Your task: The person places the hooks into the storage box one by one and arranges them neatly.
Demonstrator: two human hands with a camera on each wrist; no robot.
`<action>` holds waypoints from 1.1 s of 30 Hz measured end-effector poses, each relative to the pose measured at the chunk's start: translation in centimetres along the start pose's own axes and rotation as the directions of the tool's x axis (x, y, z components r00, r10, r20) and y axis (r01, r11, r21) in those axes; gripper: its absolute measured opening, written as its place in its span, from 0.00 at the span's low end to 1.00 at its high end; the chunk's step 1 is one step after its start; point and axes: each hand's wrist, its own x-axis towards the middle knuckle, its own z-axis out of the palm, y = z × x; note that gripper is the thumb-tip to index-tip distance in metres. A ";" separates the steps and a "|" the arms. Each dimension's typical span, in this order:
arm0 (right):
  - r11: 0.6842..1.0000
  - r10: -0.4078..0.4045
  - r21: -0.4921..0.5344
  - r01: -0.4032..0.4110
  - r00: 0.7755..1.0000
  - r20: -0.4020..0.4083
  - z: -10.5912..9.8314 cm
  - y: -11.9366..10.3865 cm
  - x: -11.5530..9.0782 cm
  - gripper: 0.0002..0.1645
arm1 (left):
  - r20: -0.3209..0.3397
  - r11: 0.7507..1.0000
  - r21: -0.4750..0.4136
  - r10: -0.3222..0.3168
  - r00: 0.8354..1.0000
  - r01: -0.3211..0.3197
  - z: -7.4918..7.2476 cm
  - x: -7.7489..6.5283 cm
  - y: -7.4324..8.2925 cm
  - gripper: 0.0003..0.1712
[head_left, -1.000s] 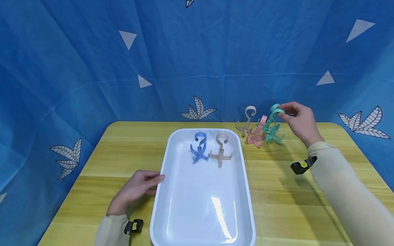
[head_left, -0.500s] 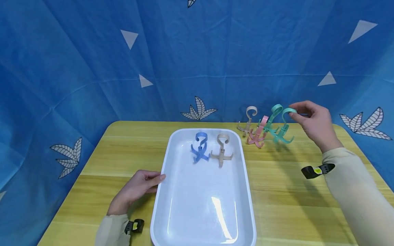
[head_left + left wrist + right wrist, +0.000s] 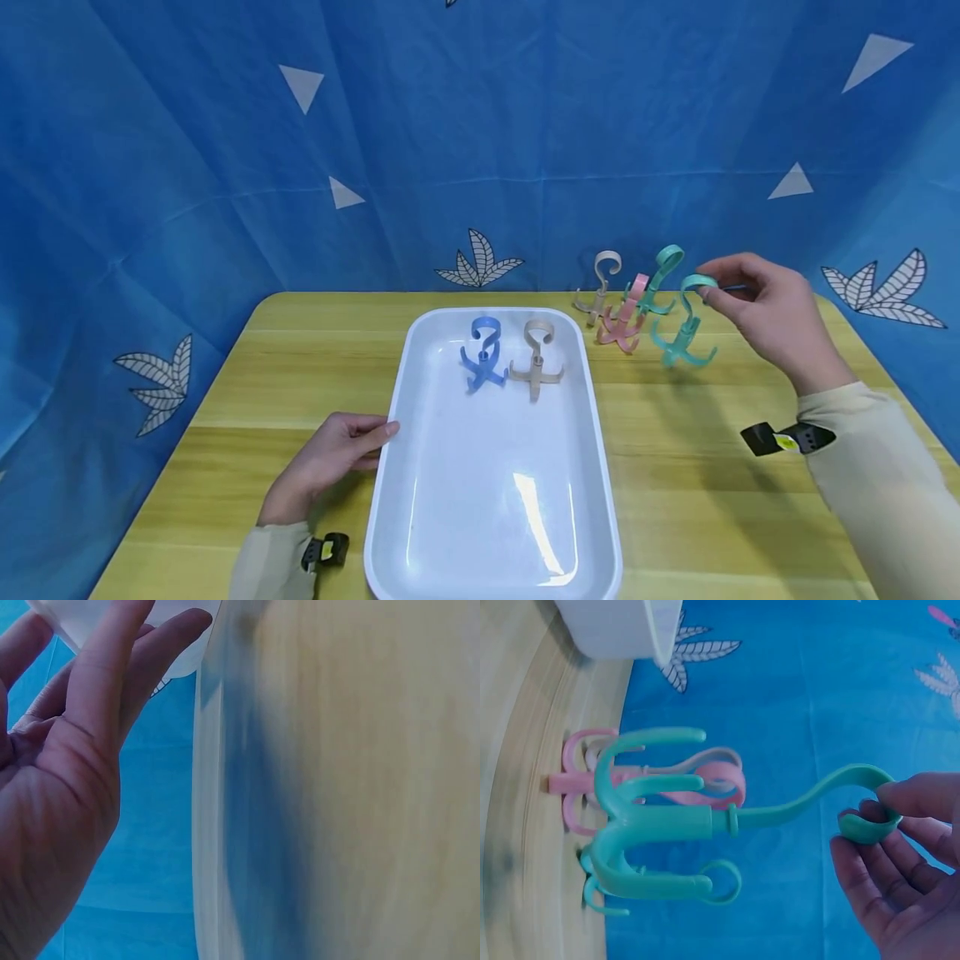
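Note:
My right hand (image 3: 776, 317) pinches the curled top of a green multi-arm hanging hook (image 3: 686, 333), which hangs upright a little above the table. In the right wrist view this green hook (image 3: 660, 823) spreads its curved arms towards the wood. My left hand (image 3: 333, 454) grips the left rim of a white tray (image 3: 378, 500), thumb over the edge. Inside the tray's far end stand a blue hook (image 3: 483, 362) and a beige hook (image 3: 536, 371). A pink hook (image 3: 621, 325), another beige hook (image 3: 598, 300) and a second green hook (image 3: 656, 292) stand grouped right of the tray.
The wooden table (image 3: 697, 500) runs back to a blue patterned cloth (image 3: 480, 125) hanging behind it. The grouped hooks stand close to the table's back edge, beside the tray's far right corner.
The right hand has drawn one green hook away from the group, first to the right, then slightly nearer and off the table. The left hand keeps its hold on the tray.

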 end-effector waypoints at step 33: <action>0.975 -0.203 0.126 0.185 0.967 0.153 1.2 -4.4 -4.4 0.13 | 0.005 0.998 0.058 -0.018 1.000 0.018 -0.3 0.0 0.2 0.29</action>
